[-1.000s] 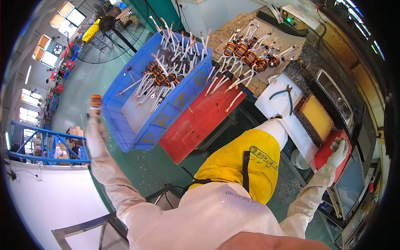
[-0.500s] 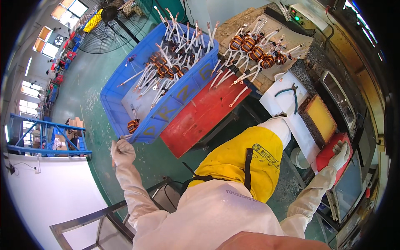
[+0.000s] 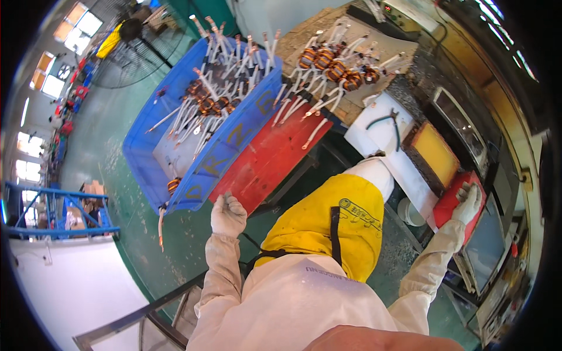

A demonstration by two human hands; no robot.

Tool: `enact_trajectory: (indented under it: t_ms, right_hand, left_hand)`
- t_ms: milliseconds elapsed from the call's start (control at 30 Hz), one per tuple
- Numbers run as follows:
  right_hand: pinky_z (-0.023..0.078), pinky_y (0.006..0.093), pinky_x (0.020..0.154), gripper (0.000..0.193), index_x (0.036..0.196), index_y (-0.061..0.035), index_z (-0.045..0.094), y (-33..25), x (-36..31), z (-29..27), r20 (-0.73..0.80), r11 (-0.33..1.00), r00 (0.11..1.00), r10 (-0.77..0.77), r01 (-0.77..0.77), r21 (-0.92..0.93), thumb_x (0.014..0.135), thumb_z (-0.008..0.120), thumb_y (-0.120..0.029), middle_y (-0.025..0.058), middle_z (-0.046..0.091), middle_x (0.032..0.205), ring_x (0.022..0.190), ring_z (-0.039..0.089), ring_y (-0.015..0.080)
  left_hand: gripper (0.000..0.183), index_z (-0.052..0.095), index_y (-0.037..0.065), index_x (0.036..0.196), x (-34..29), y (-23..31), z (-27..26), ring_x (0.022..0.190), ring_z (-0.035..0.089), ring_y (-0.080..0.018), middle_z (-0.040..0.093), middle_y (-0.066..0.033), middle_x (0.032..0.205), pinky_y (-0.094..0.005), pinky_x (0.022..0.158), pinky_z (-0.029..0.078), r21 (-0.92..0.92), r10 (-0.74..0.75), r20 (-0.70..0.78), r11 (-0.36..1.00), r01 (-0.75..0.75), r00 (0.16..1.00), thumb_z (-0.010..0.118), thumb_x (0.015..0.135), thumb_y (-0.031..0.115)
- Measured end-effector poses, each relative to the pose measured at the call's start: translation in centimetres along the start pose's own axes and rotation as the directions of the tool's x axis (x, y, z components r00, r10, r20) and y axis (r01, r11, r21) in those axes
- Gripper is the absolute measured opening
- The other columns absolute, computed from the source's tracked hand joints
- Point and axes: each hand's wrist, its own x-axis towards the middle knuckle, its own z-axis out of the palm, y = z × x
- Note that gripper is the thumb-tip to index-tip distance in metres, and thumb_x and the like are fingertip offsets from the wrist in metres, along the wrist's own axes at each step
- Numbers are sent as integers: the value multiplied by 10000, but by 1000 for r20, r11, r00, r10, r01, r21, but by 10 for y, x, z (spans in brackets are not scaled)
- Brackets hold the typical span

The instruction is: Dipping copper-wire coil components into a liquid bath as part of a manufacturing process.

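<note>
My left hand (image 3: 228, 215), in a white glove, hovers near the lower end of a red board (image 3: 263, 161). Its fingers are curled in, and nothing shows in them. A copper-wound coil (image 3: 174, 185) sits in the near corner of a blue bin (image 3: 202, 186). One white lead (image 3: 161, 228) with a copper end hangs over that corner, apart from my left hand. My right hand (image 3: 468, 203), gloved too, rests with fingers stretched out on a red block-like surface (image 3: 445, 206) at the right.
More coils with white leads (image 3: 213, 105) fill the bin's far part. Others (image 3: 336, 67) lie on the bench. Pliers (image 3: 393, 126) lie on a white sheet (image 3: 374, 134) beside a yellow-topped block (image 3: 434, 154). A white bucket (image 3: 411, 212) stands below, and a fan (image 3: 130, 29) behind.
My left hand has left the bin's near corner and moved right, toward the red board. The coil's lead now hangs outside the bin. My right hand stays on the red surface; the whole view has shifted slightly.
</note>
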Motion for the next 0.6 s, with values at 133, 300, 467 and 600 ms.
enact_trajectory:
  t_ms: [133, 300, 467, 600]
  right_hand:
    - [492, 232, 544, 283, 1146, -39, 584, 1, 1, 4, -1, 1000, 1000, 2, -2, 31, 957, 549, -246, 86, 677, 909, 638, 603, 110]
    - [500, 226, 522, 227, 1112, -47, 592, 2, 0, 3, 11, 998, 1000, -24, 23, 66, 962, 546, -212, 92, 678, 890, 613, 599, 105]
    - [503, 232, 513, 222, 1115, -47, 586, 0, 0, 3, 5, 996, 1000, -4, 4, 91, 963, 544, -203, 95, 675, 883, 600, 602, 108]
    - [501, 235, 502, 220, 1107, -46, 581, -1, -1, 4, -3, 996, 1000, 13, -12, 87, 962, 547, -208, 93, 672, 868, 588, 602, 109]
  left_hand:
    - [187, 604, 111, 993, 20, 1, 45, 621, 517, -73, 576, 42, 770, -215, 531, 443, 317, 125, 98, 936, -150, 987, 584, 938, 288]
    - [204, 602, 84, 1047, 41, 26, 142, 652, 529, -84, 570, 19, 781, -228, 569, 429, 634, 480, 415, 457, -624, 773, 581, 929, 249]
    - [207, 602, 54, 1090, 81, 49, 171, 703, 539, -79, 575, -1, 818, -231, 651, 469, 672, 476, 620, 89, -735, 624, 584, 932, 186]
    - [173, 632, 75, 1060, 84, -2, 189, 750, 561, -83, 582, 1, 840, -236, 676, 479, 730, 182, 661, 71, -680, 728, 606, 919, 172]
